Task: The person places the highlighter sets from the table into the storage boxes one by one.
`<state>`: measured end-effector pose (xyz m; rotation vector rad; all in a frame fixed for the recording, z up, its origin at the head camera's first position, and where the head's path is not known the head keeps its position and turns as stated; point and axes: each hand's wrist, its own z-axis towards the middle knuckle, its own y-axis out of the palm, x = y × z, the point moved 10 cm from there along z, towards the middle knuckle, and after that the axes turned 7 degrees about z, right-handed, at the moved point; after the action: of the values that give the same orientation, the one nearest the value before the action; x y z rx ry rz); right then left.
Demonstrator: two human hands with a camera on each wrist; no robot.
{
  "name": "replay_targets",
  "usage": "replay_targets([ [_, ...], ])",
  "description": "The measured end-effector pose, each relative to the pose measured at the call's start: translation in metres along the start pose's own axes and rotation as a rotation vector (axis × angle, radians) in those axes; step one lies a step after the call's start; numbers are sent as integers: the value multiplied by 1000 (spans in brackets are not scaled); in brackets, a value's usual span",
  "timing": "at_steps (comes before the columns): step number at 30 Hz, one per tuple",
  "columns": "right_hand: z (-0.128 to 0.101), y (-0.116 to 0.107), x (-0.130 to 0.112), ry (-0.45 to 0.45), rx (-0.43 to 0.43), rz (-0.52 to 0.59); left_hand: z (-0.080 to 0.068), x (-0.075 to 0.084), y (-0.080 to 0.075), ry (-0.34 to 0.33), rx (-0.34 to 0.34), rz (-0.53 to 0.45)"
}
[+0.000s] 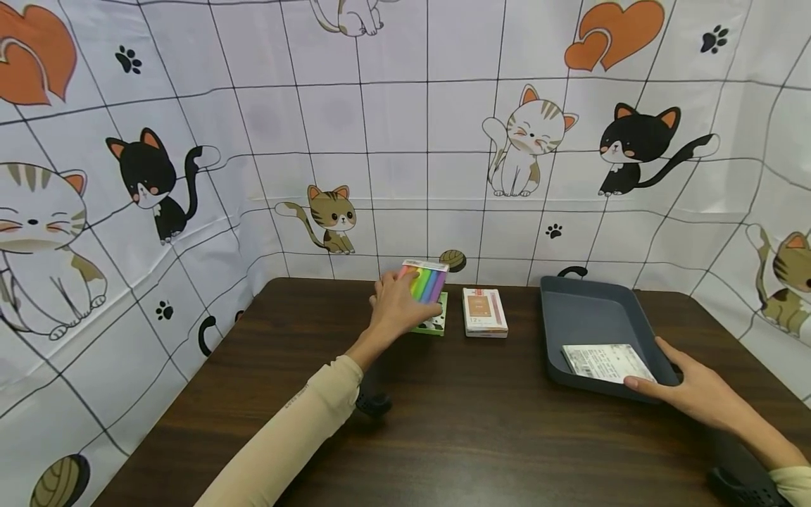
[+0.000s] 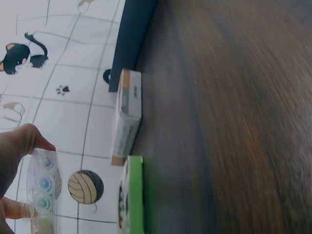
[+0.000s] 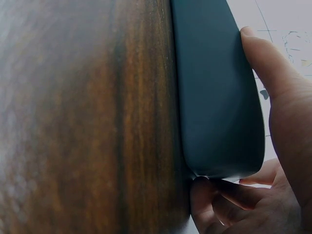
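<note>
At the far left, a white wall covering (image 1: 184,296) printed with grid lines, cats, hearts and paw prints runs down beside the brown table (image 1: 481,436) and continues behind it. Your left arm, in a pale sleeve (image 1: 285,436), reaches across to the back of the table. Your left hand (image 1: 395,306) pinches a clear pack of rainbow-coloured sticks (image 1: 431,283) between thumb and fingers; the left wrist view shows the pack raised off the table, apart from the things below. Partly hidden behind your hand and the pack, a green box (image 1: 437,320) with a black-and-white picture lies on the table. Just to its right lies a white box (image 1: 485,313) with an orange-brown panel, not touching it. Further right you have a dark grey tray (image 1: 586,310) sitting on the table, and a white printed packet (image 1: 608,362) lies inside at its near end. At the far right, your right hand (image 1: 700,387) grips the tray's near right corner, thumb on the rim and fingers curled low against the outside.
</note>
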<state>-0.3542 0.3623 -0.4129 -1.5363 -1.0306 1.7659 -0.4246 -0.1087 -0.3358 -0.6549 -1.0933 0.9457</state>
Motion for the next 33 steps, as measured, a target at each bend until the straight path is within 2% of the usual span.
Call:
replay_targets([
  [10,1,4,1,13,-9,-1,-1,21,4,52,-9,-27],
  [25,0,0,1,5,-9,-5,1,68,19,155,-51,-39],
  [30,0,0,1,10,-10,-10,1,85,27,208,-78,-52],
  [33,1,1,1,12,-11,-10,1,95,32,237,-112,-92],
])
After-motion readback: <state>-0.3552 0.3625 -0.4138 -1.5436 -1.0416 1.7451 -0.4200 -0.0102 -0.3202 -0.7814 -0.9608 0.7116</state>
